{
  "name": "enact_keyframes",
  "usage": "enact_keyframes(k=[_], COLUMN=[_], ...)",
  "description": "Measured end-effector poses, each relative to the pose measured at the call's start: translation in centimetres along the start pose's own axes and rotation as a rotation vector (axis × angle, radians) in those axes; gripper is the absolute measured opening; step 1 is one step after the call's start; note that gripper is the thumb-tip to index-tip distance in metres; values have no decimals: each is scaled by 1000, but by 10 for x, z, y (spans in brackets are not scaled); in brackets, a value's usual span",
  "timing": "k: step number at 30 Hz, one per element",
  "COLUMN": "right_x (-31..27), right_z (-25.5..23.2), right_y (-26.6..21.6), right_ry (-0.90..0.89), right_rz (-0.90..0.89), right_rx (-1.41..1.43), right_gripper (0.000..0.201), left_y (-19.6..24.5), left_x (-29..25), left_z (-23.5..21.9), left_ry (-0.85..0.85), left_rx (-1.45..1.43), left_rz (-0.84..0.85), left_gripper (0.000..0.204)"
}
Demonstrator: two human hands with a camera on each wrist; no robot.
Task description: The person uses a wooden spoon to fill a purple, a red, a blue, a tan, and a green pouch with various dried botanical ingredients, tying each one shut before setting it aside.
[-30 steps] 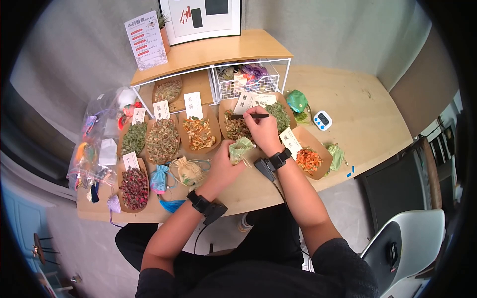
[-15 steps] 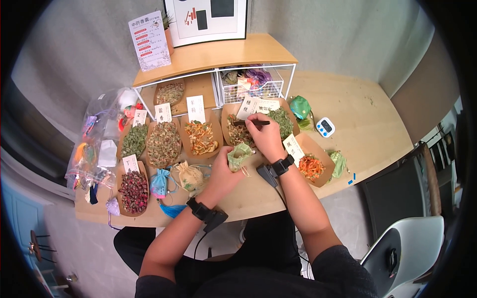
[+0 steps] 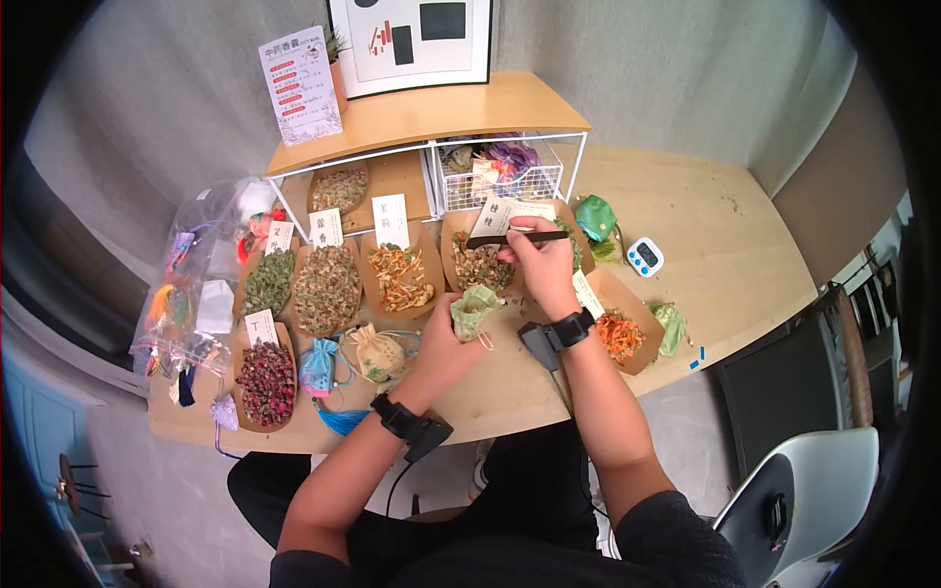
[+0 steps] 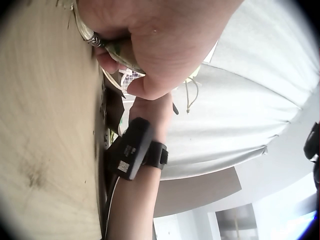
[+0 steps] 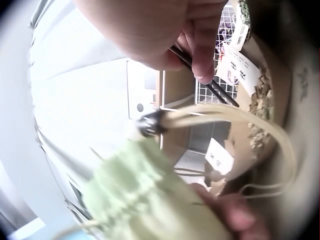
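My left hand [image 3: 459, 328] grips a small green drawstring pouch [image 3: 474, 306] just above the table, mouth turned up. The pouch [image 5: 145, 200] fills the lower right wrist view, with its cream cord [image 5: 235, 116] looping past. My right hand [image 3: 537, 257] pinches black tweezers [image 3: 515, 237] that lie level over a brown paper tray of mixed dried herbs [image 3: 477, 265], just behind the pouch. The tweezers [image 5: 205, 82] show under the fingertips. In the left wrist view my left hand [image 4: 150, 45] closes round the pouch, and the other wrist's strap [image 4: 137, 150] is below it.
More herb trays with white labels [image 3: 323, 284] sit to the left, and one with orange pieces [image 3: 616, 333] to the right. Blue [image 3: 316, 365] and beige [image 3: 377, 355] pouches lie near the front. A wire basket [image 3: 500, 171], a timer [image 3: 644, 257], plastic bags [image 3: 186, 294] and a chair [image 3: 794, 490] surround them.
My right hand has shifted slightly right over the herb tray and the tweezers now lie more level. The left hand still holds the green pouch in the same place.
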State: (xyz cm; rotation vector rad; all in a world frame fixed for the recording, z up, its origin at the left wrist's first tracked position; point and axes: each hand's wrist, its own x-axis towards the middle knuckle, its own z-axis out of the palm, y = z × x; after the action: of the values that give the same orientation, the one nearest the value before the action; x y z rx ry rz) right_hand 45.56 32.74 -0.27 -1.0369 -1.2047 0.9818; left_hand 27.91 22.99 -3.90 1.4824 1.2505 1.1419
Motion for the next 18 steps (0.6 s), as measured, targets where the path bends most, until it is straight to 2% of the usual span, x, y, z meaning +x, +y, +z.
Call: enact_keyframes(k=[4, 9, 15, 18], right_x=[-8, -10, -10, -11], right_z=[-17, -26, -25, -22], right_y=[-29, -29, -27, -32], right_ry=[-164, -387, -396, -232], right_rz=[190, 207, 215, 169], right_rx=[488, 561, 480, 523], right_gripper=[24, 24, 20, 19], left_y=[1, -8, -5, -9], left_x=[2, 3, 3, 3], left_z=[-3, -1, -1, -1], left_ry=[52, 36, 26, 9], left_rx=[-25, -186, -254, -302], left_rz=[5, -41, 16, 9], left_gripper=[62, 65, 70, 72])
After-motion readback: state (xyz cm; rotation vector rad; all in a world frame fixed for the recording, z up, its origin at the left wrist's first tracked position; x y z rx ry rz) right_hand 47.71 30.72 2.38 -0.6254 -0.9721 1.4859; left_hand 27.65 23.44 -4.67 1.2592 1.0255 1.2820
